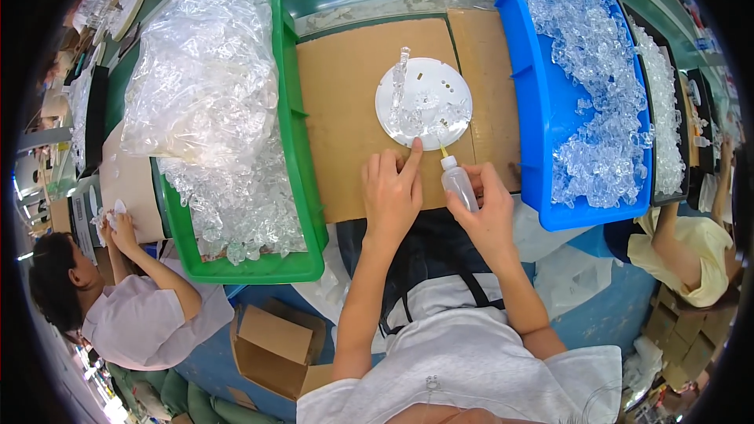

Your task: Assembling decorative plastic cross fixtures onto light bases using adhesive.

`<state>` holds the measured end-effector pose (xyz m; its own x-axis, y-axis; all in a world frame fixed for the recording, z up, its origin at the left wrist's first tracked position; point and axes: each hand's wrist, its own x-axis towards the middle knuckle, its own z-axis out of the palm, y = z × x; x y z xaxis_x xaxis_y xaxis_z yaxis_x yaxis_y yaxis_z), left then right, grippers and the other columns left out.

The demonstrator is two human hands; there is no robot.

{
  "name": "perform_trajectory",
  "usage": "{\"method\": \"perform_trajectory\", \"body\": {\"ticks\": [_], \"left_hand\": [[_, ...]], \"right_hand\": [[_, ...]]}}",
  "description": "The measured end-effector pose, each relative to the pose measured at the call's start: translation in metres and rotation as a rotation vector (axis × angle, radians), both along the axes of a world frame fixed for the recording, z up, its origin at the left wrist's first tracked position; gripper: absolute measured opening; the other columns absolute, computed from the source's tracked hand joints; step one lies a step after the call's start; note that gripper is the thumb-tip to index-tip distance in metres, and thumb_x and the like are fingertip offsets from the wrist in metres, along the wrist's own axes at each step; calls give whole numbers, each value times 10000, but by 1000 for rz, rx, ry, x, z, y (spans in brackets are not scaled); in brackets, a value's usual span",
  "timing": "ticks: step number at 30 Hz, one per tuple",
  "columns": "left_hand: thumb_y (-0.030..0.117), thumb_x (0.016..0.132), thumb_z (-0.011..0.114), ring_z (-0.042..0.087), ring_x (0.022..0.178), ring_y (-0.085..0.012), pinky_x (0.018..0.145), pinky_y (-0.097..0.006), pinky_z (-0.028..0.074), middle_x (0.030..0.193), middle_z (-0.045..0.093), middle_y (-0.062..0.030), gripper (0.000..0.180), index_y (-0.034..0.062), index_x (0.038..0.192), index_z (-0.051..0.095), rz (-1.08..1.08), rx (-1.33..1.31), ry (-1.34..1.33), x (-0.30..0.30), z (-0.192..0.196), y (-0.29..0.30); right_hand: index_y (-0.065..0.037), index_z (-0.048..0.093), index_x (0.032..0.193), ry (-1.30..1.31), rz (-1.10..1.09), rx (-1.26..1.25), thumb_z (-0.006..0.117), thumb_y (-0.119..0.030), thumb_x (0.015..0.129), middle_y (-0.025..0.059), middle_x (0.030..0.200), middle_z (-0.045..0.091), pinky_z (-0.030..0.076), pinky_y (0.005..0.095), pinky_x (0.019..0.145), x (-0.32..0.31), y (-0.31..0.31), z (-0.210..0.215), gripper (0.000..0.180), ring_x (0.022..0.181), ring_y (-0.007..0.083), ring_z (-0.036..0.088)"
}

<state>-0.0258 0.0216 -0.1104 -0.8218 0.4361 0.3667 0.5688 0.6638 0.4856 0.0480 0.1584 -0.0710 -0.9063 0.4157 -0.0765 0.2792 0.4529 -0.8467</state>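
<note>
A round white disc (424,71) with small holes lies on the brown cardboard, bearing several clear plastic pieces. One long clear piece (400,82) lies along its left side and juts past the far rim. My left hand (391,192) holds nothing. Its index finger is stretched out to the disc's near edge, while the other fingers bend loosely. In my right hand (491,212) is a small translucent squeeze bottle (458,182), gripped by its body and tilted. The bottle's thin yellowish tip points at the clear pieces near the disc's front right rim.
A green bin (302,141) to the left holds clear pieces and a bulging clear bag (208,71). At right stands a blue bin (530,110) of clear pieces, with a black tray (682,165) beyond. Co-workers sit on both sides. An open carton (275,338) is below left.
</note>
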Motion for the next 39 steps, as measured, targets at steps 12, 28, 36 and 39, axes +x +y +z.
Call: {"method": "perform_trajectory", "body": {"ticks": [12,28,36,39], "left_hand": [[27,750,640,485,748,-220,655,-345,393,796,479,-63,412,80,1159,629,-18,67,-31,-2,3,-3],[83,724,753,471,673,-90,553,-231,368,797,554,-11,378,86,1095,677,259,471,-273,-32,17,20],[107,725,760,441,684,-95,551,-232,334,765,527,6,366,93,1083,685,275,435,-277,-33,18,20],[115,723,764,436,699,-104,565,-240,338,749,507,8,369,92,1083,685,272,418,-264,-33,20,19]], "right_hand": [[-12,547,1001,-11,-7,-10,701,-112,727,86,790,622,477,259,579,0,0,-2,329,670,143,592],[-1,584,981,81,129,24,704,-95,686,108,821,600,490,294,601,-14,4,0,332,648,181,589],[5,581,965,106,125,29,698,-82,680,118,805,576,479,308,580,-16,5,-3,320,626,210,580],[6,580,966,108,128,35,697,-80,682,120,805,576,481,309,581,-16,6,-3,319,627,212,582]]}}
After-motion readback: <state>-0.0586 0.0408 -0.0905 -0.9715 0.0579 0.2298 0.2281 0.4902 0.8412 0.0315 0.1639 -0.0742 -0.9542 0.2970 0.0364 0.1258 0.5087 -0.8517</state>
